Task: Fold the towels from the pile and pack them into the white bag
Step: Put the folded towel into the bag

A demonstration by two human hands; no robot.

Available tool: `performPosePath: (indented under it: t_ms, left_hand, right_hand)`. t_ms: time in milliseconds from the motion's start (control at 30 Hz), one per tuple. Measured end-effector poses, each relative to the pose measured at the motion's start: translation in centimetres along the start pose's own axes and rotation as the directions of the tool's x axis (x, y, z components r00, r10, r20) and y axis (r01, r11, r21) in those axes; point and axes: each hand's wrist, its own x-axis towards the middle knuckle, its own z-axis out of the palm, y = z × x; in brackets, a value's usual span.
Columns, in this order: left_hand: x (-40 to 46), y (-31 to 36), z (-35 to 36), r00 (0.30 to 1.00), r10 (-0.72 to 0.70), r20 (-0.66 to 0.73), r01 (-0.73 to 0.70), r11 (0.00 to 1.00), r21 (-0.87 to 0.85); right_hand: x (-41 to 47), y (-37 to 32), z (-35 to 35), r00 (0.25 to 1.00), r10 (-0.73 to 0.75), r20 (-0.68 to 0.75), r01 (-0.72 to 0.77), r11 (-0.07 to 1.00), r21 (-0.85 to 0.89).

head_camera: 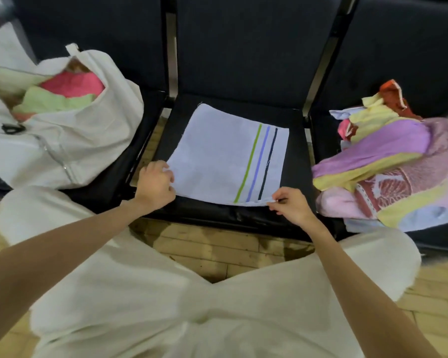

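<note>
Towel point(217, 156) lying flat on middle seat point(295, 156) | I'm pinching its near corners, left grip point(154, 186) and right grip point(291, 206) | stripes running away from me, fold going forward | white bag point(62, 140) sitting left

towel point(217, 156) on middle seat: i log pale lavender-white, three parallel stripes near one edge, lime green, periwinkle blue, dark navy. bag point(70, 140): white; contents showing pink point(73, 85) and light green point(49, 100) cloth. pile point(388, 164): lilac, pale yellow, pink, light blue, one red-and-white patterned piece, rust-orange piece on top. chair seats point(243, 60): dark navy-black. floor point(217, 251): light wood planks. my trousers point(140, 293): white.
</note>
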Motion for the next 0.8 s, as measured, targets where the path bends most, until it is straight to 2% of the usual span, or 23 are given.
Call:
performPosePath:
  t_ms: [67, 167, 267, 333, 467, 533, 600, 700, 800]
  left_hand:
    - [-0.2, 2.6, 0.5, 0.993, 0.117, 0.022, -0.115, 0.989, -0.093]
    - [0.1, 7.0, 1.7, 0.943, 0.322, 0.085, -0.287, 0.916, -0.280]
    - [0.9, 11.3, 3.0, 0.880, 0.455, 0.136, -0.365, 0.832, -0.418]
    - [1.4, 13.8, 3.5, 0.863, 0.494, 0.102, -0.401, 0.795, -0.455]
    - [2.5, 16.9, 3.7, 0.864, 0.502, 0.032, -0.416, 0.748, -0.517]
    - [3.0, 17.4, 3.7, 0.873, 0.486, 0.021, -0.399, 0.740, -0.542]
    - [3.3, 17.4, 3.6, 0.894, 0.447, 0.001, -0.368, 0.738, -0.565]
    - [3.7, 17.0, 3.1, 0.932, 0.361, 0.025, -0.262, 0.720, -0.643]
    - [3.9, 16.5, 2.4, 0.948, 0.304, 0.090, -0.147, 0.673, -0.725]
  right_hand:
    - [-0.2, 0.3, -0.1, 0.999, -0.018, -0.026, 0.018, 1.000, -0.015]
    - [-0.7, 0.2, -0.3, 0.997, -0.066, -0.028, 0.064, 0.996, -0.069]
    - [-0.7, -0.2, -0.7, 0.990, -0.128, -0.053, 0.122, 0.987, -0.109]
    - [-0.7, -0.5, -1.1, 0.985, -0.162, -0.063, 0.155, 0.982, -0.105]
    - [-0.2, -0.7, -1.9, 0.974, -0.217, -0.062, 0.218, 0.976, 0.004]
    - [0.4, -0.2, -2.0, 0.978, -0.195, -0.077, 0.202, 0.975, 0.095]
    - [1.6, 0.7, -1.9, 0.989, -0.084, -0.125, 0.108, 0.974, 0.201]
    - [4.6, 2.0, -1.7, 0.972, 0.160, -0.174, -0.096, 0.939, 0.329]
    - [8.2, 2.4, -1.8, 0.950, 0.265, -0.164, -0.185, 0.902, 0.391]
